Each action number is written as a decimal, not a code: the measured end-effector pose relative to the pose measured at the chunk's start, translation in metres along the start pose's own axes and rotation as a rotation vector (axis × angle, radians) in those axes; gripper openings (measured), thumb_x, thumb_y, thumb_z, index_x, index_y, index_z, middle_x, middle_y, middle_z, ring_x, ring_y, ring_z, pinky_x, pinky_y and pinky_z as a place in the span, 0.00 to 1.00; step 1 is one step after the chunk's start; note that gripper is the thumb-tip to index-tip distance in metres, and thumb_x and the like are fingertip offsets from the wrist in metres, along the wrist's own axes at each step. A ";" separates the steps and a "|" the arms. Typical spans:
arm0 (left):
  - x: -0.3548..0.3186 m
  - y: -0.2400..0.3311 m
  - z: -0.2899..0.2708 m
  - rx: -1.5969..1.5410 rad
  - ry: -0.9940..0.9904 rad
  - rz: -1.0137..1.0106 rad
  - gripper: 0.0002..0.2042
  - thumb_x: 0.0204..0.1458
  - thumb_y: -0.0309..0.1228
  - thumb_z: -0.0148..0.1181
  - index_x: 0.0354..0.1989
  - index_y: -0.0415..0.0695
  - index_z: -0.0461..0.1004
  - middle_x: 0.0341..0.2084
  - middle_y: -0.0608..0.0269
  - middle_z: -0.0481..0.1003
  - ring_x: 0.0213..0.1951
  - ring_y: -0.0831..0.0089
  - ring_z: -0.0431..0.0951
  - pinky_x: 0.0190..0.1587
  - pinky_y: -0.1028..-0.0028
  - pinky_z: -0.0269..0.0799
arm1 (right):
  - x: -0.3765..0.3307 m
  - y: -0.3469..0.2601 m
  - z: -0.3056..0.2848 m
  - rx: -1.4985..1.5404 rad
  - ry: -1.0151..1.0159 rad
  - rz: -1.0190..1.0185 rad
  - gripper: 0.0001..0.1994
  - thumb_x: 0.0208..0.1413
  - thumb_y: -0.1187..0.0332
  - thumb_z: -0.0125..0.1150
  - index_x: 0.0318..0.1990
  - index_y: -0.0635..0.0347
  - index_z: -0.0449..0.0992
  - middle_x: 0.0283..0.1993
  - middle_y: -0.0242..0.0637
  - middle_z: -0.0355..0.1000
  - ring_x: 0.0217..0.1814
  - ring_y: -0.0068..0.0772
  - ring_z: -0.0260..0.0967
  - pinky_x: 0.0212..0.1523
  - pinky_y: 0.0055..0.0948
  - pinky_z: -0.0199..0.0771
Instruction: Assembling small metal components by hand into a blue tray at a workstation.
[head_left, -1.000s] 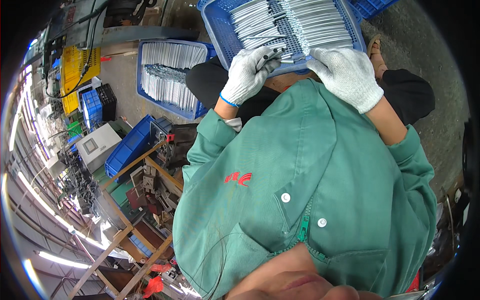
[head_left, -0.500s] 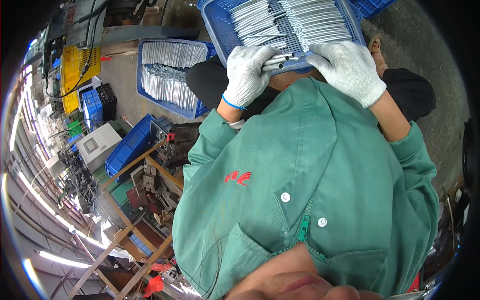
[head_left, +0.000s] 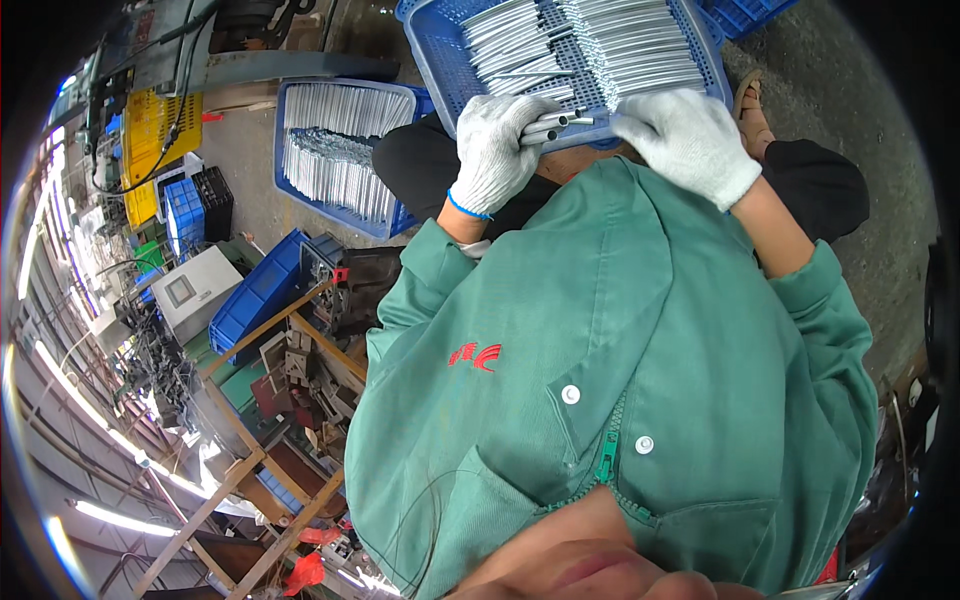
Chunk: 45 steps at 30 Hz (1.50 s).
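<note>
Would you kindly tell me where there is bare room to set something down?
Bare floor shows right of the right knee; a smaller patch lies between the yellow crate and left tube crate. That crate and the front tube crate are crowded with tubes; the left hand grips more nearby. Machine parts crowd the lower left.

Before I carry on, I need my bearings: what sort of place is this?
Probably a factory workshop: a blue perforated plastic crate of silvery metal tubes, a boxy grey screen-fronted cabinet and long white tube lights.
</note>
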<state>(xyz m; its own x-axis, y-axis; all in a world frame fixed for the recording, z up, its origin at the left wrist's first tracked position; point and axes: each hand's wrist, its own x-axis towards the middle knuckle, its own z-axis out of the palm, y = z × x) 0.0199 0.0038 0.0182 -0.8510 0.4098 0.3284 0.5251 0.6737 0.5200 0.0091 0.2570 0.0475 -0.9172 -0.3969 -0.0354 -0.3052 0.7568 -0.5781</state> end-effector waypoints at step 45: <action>0.005 -0.016 0.015 0.010 -0.063 -0.011 0.11 0.46 0.22 0.65 0.40 0.44 0.81 0.27 0.65 0.80 0.27 0.65 0.76 0.41 0.69 0.71 | -0.007 0.010 0.018 -0.107 -0.030 -0.040 0.16 0.62 0.54 0.58 0.39 0.54 0.86 0.31 0.37 0.81 0.30 0.43 0.79 0.33 0.40 0.77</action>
<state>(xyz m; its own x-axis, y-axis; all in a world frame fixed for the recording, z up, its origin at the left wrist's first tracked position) 0.0069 0.0045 -0.0005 -0.8557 0.4399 0.2724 0.5159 0.6847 0.5149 0.0174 0.2584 0.0273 -0.8960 -0.4423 -0.0392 -0.3687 0.7903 -0.4893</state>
